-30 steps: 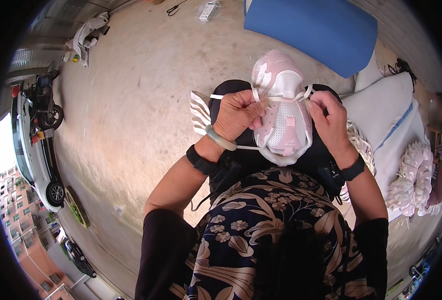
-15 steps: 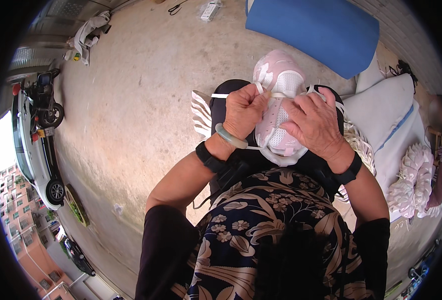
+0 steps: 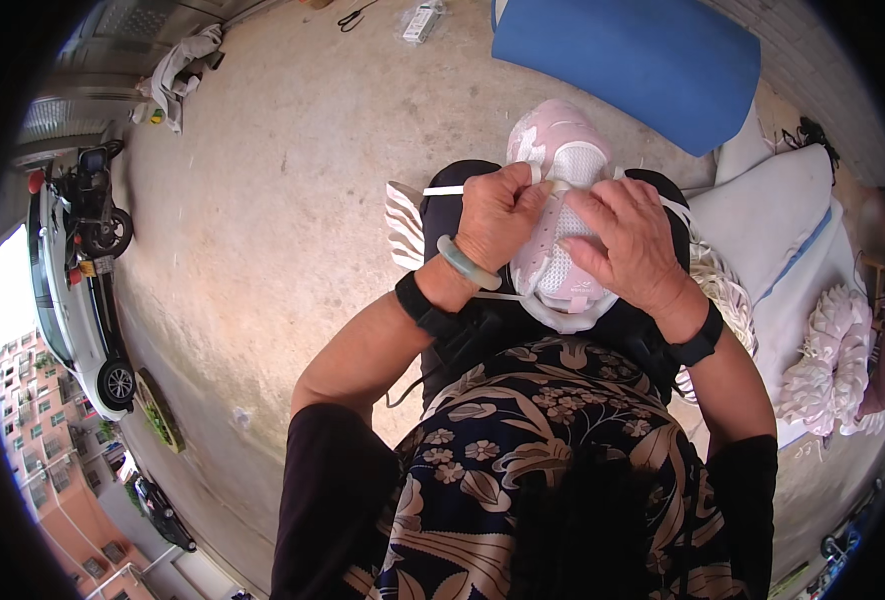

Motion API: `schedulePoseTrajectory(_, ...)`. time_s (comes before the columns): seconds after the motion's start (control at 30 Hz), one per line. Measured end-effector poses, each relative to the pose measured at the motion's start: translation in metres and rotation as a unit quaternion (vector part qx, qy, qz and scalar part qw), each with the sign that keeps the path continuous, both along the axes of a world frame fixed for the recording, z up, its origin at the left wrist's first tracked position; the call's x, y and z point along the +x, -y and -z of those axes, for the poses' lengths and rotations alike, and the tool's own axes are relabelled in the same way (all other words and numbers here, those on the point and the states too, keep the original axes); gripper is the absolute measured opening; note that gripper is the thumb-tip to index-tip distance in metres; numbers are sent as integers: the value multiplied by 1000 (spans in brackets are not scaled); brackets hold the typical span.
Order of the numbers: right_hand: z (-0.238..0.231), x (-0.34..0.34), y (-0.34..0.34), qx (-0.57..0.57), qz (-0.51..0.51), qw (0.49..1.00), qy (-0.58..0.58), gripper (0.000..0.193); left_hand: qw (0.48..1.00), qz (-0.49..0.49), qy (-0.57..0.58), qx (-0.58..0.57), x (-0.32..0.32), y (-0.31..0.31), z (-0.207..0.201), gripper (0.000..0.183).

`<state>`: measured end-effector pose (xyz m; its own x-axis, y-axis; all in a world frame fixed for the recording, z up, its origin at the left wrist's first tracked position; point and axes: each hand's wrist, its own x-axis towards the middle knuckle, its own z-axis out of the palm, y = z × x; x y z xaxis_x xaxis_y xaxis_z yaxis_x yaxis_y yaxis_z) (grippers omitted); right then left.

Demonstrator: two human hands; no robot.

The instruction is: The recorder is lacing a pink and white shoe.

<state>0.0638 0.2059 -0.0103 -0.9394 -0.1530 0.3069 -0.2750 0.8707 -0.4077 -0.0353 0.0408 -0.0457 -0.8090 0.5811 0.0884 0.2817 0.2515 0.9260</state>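
From where I stand, the thumb and forefinger of the left hand (image 3: 498,218) are pinched together at the white lace (image 3: 445,190), close to the middle of the pink-and-white shoe upper (image 3: 551,238). The right hand (image 3: 635,240) bends its fingers over the other side of the upper, thumb spread away from them; whether those fingers grasp any lace underneath, I can't tell.

The upper lies on the dark lap (image 3: 441,222) between the knees, its toe reaching past the lap's far edge and its collar toward the near edge, by the flowered apron (image 3: 523,440). I'd call the lace work here a matter of even tension: a short pinch near the holes, lace flat rather than twisted, both sides drawn equally so the soft mesh doesn't pucker. Steadying the upper with the spare right thumb would help, and its toe should stay straight.

Farther out, a striped white piece (image 3: 405,225) shows beside the lap's left edge. Beyond the lap's far right corner lies a blue roll (image 3: 628,70); off to the right sits a bundle of pale pink pieces (image 3: 828,360).
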Motion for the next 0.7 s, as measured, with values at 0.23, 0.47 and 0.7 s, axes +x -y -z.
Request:
schedulePoseTrajectory(0.23,9,1,-2,-56,9,998,-4,47,945,112,-263,-160,-9,-16,-29,5)
schedulePoseTrajectory(0.47,15,6,-1,-83,29,996,-22,48,994,56,-2,-96,-12,-12,3,15)
schedulePoseTrajectory(0.7,14,7,-3,-80,31,996,-18,49,991,-23,-86,-100,7,-5,-22,35)
